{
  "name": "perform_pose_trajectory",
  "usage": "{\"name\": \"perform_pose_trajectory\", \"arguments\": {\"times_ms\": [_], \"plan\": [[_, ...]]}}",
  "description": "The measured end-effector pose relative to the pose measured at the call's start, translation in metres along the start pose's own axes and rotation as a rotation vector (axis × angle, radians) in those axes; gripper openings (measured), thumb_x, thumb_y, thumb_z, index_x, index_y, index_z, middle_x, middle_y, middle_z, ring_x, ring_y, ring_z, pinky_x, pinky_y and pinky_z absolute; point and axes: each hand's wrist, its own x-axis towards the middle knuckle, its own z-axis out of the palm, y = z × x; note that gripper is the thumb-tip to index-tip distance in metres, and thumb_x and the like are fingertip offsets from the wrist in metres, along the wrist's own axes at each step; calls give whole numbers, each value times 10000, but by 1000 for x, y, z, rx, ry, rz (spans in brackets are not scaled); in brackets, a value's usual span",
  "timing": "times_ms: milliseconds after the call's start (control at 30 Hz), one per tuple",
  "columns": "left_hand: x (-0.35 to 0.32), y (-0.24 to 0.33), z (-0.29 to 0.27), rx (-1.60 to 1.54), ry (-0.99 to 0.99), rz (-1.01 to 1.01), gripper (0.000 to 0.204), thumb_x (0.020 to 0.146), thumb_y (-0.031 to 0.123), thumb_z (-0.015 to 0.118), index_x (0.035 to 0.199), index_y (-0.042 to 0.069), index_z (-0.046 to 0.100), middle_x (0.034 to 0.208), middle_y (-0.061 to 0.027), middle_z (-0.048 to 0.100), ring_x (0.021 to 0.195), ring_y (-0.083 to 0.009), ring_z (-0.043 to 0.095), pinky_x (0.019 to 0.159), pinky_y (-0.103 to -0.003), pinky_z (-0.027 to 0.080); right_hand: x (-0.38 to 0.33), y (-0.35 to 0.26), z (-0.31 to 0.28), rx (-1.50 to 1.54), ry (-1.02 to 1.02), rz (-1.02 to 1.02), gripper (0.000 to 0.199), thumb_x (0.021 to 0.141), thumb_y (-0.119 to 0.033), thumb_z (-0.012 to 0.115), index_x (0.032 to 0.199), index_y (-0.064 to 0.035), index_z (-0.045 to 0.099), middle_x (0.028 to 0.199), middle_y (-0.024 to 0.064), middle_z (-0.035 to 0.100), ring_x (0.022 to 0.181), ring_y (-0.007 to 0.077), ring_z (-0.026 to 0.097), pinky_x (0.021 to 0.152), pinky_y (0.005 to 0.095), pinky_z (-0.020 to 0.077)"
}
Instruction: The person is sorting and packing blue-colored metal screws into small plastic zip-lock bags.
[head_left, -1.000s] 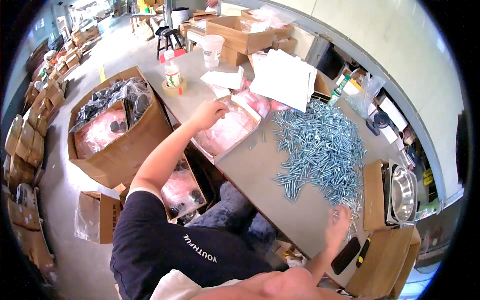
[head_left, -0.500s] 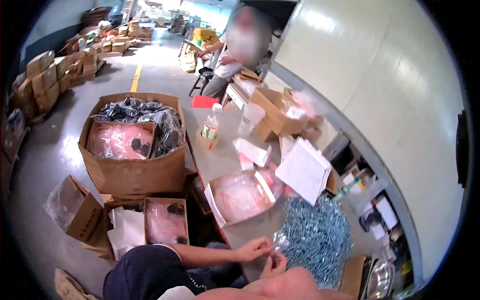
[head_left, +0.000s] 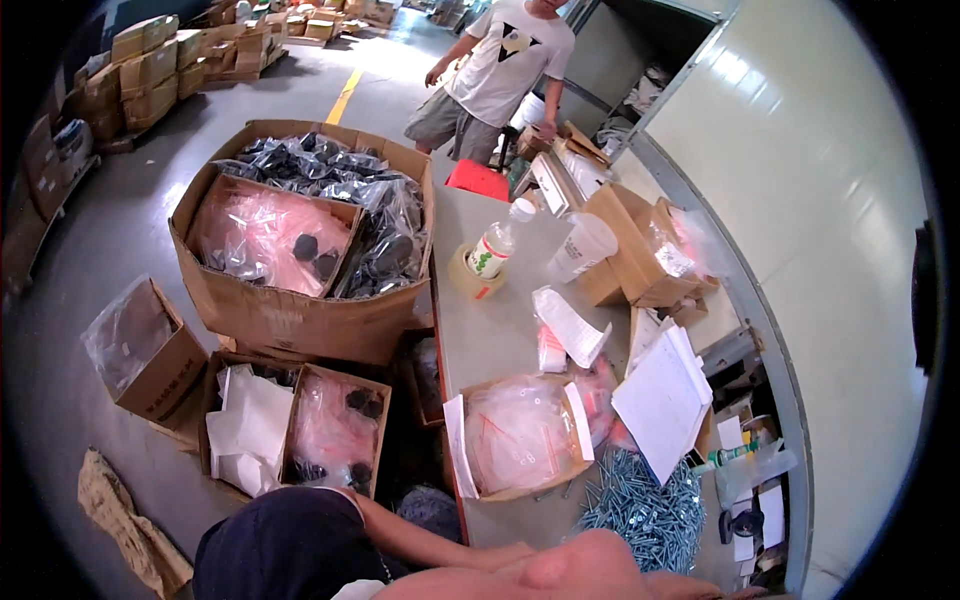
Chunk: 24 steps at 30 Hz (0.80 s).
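My left hand is low over the table's near edge. My right forearm partly covers it, and its fingers do not show clearly. Only a little of my right hand appears at the lower edge, just below a heap of bluish metal screws; whether it holds anything cannot be seen. Beyond my left hand lies a shallow open carton of clear plastic bags with red lines. A few loose screws lie between that carton and the heap.
Papers, a bottle by a tape roll, a plastic cup and a cardboard box occupy the grey table. A large carton of bagged dark parts stands left. Another person stands beyond the table.
The view has shifted, so the table and boxes appear lower. My hands, earlier together near a small clear bag by the screws, are now lower and farther apart. The other person now stands upright.
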Motion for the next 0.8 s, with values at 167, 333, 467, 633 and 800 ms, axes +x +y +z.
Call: {"name": "perform_pose_trajectory", "arguments": {"times_ms": [167,333,467,633,800], "plan": [[-4,-5,6,-13,-27,-53,197,878,219,585,881,23,594,782,-127,617,679,-248,589,624,-347,462,6,-10,1,-59,-5,-74,251,806,-76,625,1018,35,551,997,210,583,891,348,569,809,403,465],[-8,-8,10,-15,-35,-97,200,876,223,588,870,23,596,752,-129,612,652,-251,587,608,-350,462,9,-16,2,-98,-5,-127,260,800,-63,611,1028,35,532,999,204,573,898,339,564,816,397,459],[-9,-15,12,-31,-55,-131,203,875,226,590,861,23,598,727,-131,608,631,-254,586,594,-353,462,9,-19,0,-121,4,-158,268,796,-52,600,1035,36,517,1000,199,565,903,332,561,821,392,454],[-11,-30,13,-1,-64,-240,207,873,229,592,850,24,600,697,-133,603,604,-257,585,577,-356,462,9,-26,-4,-123,18,-203,279,791,-39,586,1045,36,498,1001,193,555,909,323,557,827,386,449],[2,24,-14,-54,75,-140,214,861,245,609,823,34,621,644,-158,576,538,-284,556,533,-354,451,3,-42,-14,-115,71,-210,288,787,-29,574,1052,36,483,1003,189,547,914,316,553,833,381,444]]}}
